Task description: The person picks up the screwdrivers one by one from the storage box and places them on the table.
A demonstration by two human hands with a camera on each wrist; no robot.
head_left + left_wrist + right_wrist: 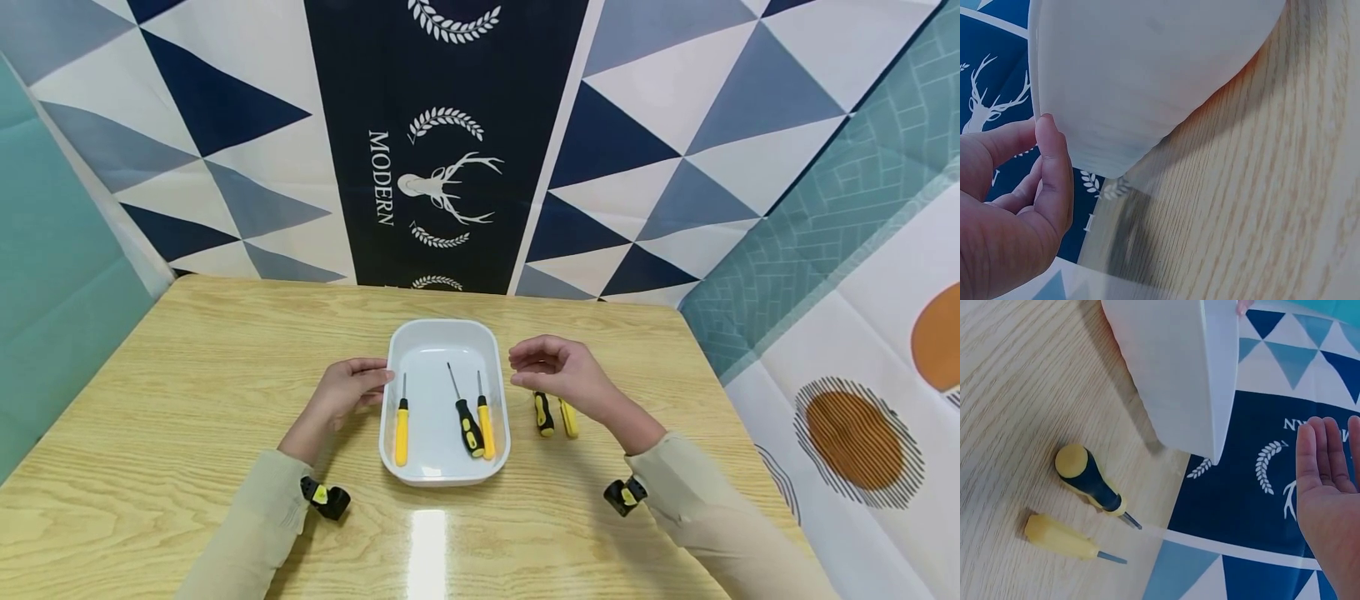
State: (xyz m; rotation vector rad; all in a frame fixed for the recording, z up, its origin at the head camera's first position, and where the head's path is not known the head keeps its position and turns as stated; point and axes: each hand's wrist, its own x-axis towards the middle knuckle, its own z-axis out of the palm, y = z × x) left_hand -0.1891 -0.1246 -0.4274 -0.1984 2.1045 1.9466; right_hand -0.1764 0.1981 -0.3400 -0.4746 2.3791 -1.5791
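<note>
At twelve o'clock in my head view hung the patterned backdrop [517,125], a white deer head and the word MODERN on its black panel. Before it spread the wood-grain tabletop [225,392], and near its middle I had the white rectangular tray [433,392]. At the tray's nine o'clock, the left hand [348,392] pinched its rim. Towards three o'clock, just beyond the opposite rim, the right hand [562,368] held nothing, its fingers loosely bent.

Three screwdrivers lay inside the tray: a lone yellow-handled one [402,435] at eight o'clock, a black-and-yellow-handled one [467,423] near five, and close beside that a second yellow-handled one [486,429] at four. Outside, at three o'clock, my right wrist view showed a thick black-and-yellow screwdriver [1094,484] near an all-yellow screwdriver [1063,537], both on the tabletop.
</note>
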